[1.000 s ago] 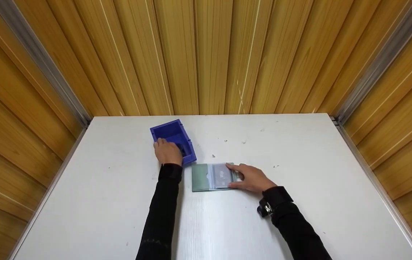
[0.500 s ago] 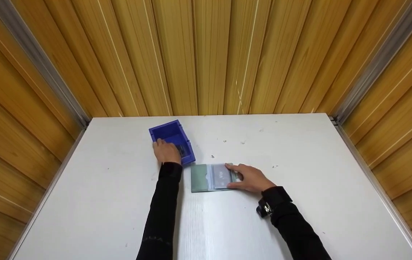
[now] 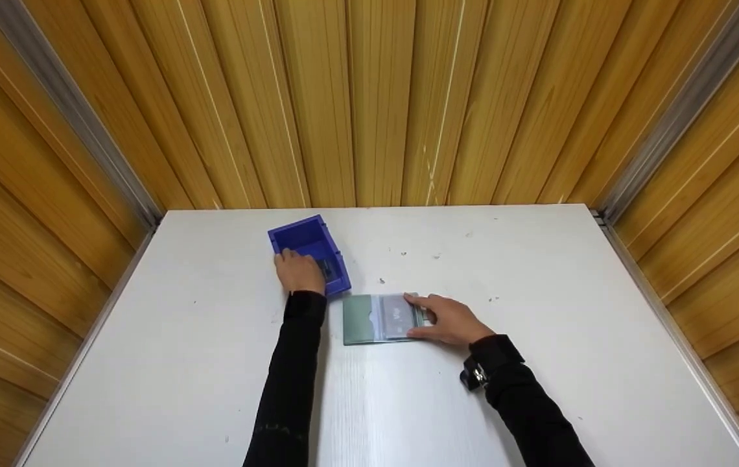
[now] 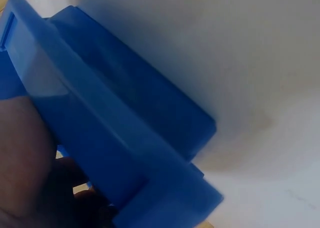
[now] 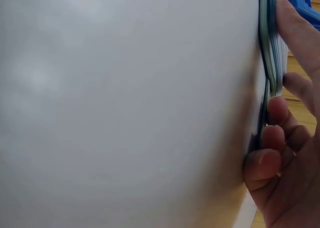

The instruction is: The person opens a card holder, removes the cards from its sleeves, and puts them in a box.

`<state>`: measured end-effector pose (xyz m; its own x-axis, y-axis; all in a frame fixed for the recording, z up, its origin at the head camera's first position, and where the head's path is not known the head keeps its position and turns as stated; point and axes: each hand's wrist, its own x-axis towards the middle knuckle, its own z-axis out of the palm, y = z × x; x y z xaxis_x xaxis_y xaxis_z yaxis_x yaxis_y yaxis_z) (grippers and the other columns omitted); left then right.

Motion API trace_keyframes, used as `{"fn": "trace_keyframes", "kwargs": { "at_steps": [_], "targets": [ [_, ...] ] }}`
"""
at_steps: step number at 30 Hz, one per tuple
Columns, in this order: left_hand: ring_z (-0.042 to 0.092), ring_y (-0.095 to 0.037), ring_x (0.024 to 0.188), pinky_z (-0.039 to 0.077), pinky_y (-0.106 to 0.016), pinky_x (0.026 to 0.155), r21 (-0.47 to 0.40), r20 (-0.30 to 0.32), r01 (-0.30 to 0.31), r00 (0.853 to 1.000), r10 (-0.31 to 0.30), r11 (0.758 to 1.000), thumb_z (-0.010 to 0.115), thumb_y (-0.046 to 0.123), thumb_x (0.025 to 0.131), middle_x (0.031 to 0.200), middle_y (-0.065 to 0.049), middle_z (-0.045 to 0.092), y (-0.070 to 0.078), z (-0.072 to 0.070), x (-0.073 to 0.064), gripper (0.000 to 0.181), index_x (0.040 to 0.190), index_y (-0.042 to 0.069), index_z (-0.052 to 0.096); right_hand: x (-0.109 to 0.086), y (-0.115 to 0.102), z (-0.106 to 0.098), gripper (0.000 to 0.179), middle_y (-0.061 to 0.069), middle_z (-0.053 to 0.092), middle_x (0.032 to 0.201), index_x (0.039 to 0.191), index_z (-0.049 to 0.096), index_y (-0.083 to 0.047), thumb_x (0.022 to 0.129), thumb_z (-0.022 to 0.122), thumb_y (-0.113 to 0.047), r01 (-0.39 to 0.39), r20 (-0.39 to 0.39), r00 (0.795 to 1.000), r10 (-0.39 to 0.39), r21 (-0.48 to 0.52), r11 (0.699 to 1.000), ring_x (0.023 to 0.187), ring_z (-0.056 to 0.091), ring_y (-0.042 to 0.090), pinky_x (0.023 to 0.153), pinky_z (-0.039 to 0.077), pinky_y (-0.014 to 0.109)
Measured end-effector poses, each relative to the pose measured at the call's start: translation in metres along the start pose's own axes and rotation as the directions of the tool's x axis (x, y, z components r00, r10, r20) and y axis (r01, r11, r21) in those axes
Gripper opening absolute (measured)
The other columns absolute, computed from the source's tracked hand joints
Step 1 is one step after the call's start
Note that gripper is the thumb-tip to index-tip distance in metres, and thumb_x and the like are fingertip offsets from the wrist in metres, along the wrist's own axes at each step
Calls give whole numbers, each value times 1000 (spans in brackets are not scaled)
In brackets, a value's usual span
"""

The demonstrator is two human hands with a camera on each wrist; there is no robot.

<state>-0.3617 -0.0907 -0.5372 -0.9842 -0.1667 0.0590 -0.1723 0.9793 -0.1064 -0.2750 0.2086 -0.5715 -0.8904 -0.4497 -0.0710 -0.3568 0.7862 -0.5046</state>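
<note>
A blue plastic bin stands angled on the table, left of centre. My left hand reaches over its near left side, fingers down inside and mostly hidden, so I cannot tell what they hold. A small dark flat item lies in the bin beside that hand. In the left wrist view, the bin wall covers much of the hand. An open green card holder with clear sleeves lies in front of the bin. My right hand grips its right side; the right wrist view shows fingers curled at its layered edge.
The white table has small marks on its surface. Wood-patterned panels rise behind it and at both sides, with metal rails at the corners. The card holder lies close to the bin's near corner.
The left hand has shifted very slightly in the bin, and more of the dark flat item shows beside it. The right hand and the card holder stay in place.
</note>
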Motion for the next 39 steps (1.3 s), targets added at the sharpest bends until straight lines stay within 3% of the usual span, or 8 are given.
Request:
{"fn": "trace_keyframes", "kwargs": {
  "at_steps": [5, 13, 16, 22, 28, 33, 36, 39],
  "targets": [
    [60, -32, 110, 42, -45, 96, -118, -119, -14, 993, -1, 993, 59, 18, 99, 108, -15, 73, -3, -3, -3, 25, 106, 5, 79, 0, 1, 1, 79, -3, 47, 88, 157, 46, -24, 89, 75, -55, 0, 7, 1000, 0, -1, 1000, 78, 42, 13, 73, 33, 33],
    [64, -35, 109, 49, -49, 92, -246, -239, -71, 971, 10, 967, 70, 22, 94, 110, -18, 73, 0, -24, -16, 29, 111, -1, 76, -2, 5, 2, 78, -3, 49, 86, 156, 48, -24, 89, 76, -54, 5, 1, 1000, -5, 5, 1000, 76, 42, 12, 71, 33, 31],
    [68, -37, 103, 54, -51, 86, -302, -305, -115, 952, 18, 946, 69, 15, 92, 109, -19, 74, 2, -33, -26, 27, 113, 0, 75, -3, 6, 1, 78, -3, 48, 86, 155, 49, -25, 89, 76, -55, -8, 1, 1000, 8, 5, 1000, 75, 42, 12, 71, 33, 30],
    [71, -38, 81, 57, -53, 66, -373, -446, -284, 890, 98, 884, 67, 10, 89, 92, -16, 74, 10, -39, -53, 12, 97, 4, 75, -5, 7, -2, 73, -2, 48, 85, 153, 52, -27, 89, 77, -52, -11, -11, 1000, 11, 23, 1000, 74, 41, 13, 70, 32, 31],
    [72, -33, 73, 55, -50, 60, -406, -423, -460, 861, 284, 790, 73, 15, 86, 84, -7, 73, 20, -25, -84, 4, 85, 12, 72, -5, 2, -1, 64, -3, 50, 84, 146, 61, -26, 88, 81, -44, 13, -51, 999, -11, 38, 999, 74, 43, 12, 69, 33, 30],
    [72, -32, 73, 55, -48, 62, -391, -376, -518, 844, 381, 761, 75, 19, 87, 85, -5, 74, 26, -17, -97, 6, 89, 14, 74, -2, -3, 4, 42, -5, 53, 81, 119, 76, -18, 82, 88, -35, 76, -136, 988, -66, 69, 995, 73, 45, 9, 67, 36, 26],
    [71, -30, 73, 55, -47, 62, -384, -351, -544, 833, 427, 746, 76, 19, 88, 84, -5, 73, 27, -16, -100, 8, 92, 13, 74, 0, -6, 5, 29, -6, 55, 79, 100, 76, -18, 78, 91, -30, 103, -177, 980, -85, 93, 990, 71, 47, 8, 65, 37, 25],
    [71, -28, 74, 55, -45, 61, -371, -324, -570, 819, 473, 733, 76, 20, 88, 86, -5, 73, 29, -15, -102, 11, 96, 13, 74, 1, -8, 5, 24, -4, 57, 78, 94, 75, -17, 79, 90, -26, 121, -189, 977, -98, 111, 986, 71, 48, 7, 65, 38, 24]
  ]
}}
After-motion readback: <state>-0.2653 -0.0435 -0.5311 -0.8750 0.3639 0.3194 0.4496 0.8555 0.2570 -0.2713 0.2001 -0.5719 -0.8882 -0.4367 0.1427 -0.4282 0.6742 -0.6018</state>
